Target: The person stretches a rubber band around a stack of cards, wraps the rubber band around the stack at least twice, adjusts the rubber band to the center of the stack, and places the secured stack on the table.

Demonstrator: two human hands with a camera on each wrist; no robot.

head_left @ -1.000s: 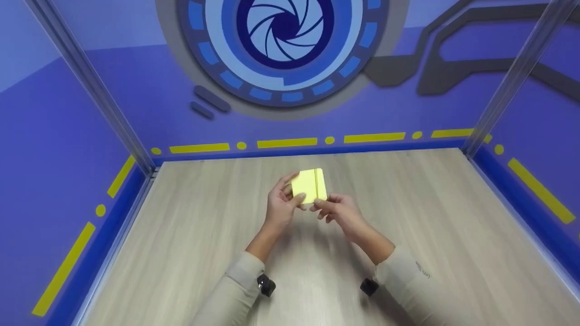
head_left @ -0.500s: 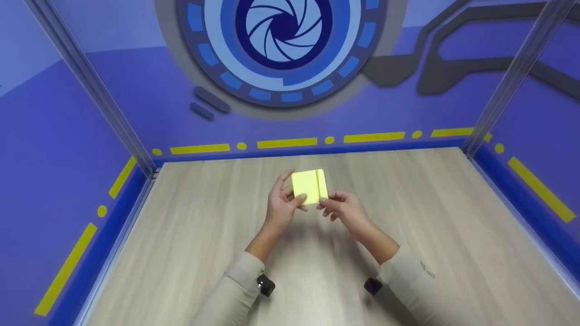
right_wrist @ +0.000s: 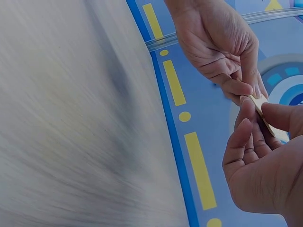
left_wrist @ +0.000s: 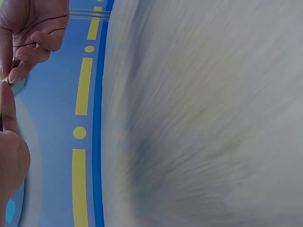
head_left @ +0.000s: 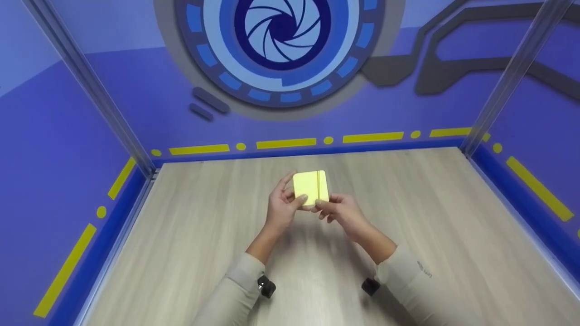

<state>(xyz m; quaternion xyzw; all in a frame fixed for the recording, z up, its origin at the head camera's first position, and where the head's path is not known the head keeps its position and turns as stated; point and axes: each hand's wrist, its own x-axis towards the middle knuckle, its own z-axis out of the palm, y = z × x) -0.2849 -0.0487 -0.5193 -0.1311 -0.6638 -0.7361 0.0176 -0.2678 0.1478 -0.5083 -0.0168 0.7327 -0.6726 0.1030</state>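
A small yellow notebook [head_left: 306,186] with a yellow elastic band [head_left: 319,183] running down near its right edge is held up above the table, cover facing the head camera. My left hand [head_left: 280,203] grips its left side, thumb on the cover and other fingers partly behind it. At the lower right, my right hand [head_left: 346,212] pinches the bottom edge, its thumb by the band's lower end. The right wrist view shows the notebook [right_wrist: 271,127] nearly edge-on, between my left hand [right_wrist: 220,45] above and right hand [right_wrist: 267,170] below. What the fingers behind do is hidden.
A light wood-grain table [head_left: 195,253] lies below the hands. Blue printed panels [head_left: 253,127] enclose it at the back and both sides, with metal posts [head_left: 507,90] at the corners. Black wrist cameras [head_left: 266,286] sit at the sleeve cuffs.
My right hand shifted slightly right, then back left by now. The band looked slanted half a second ago and now runs straighter. My left hand keeps its hold, nearly still.
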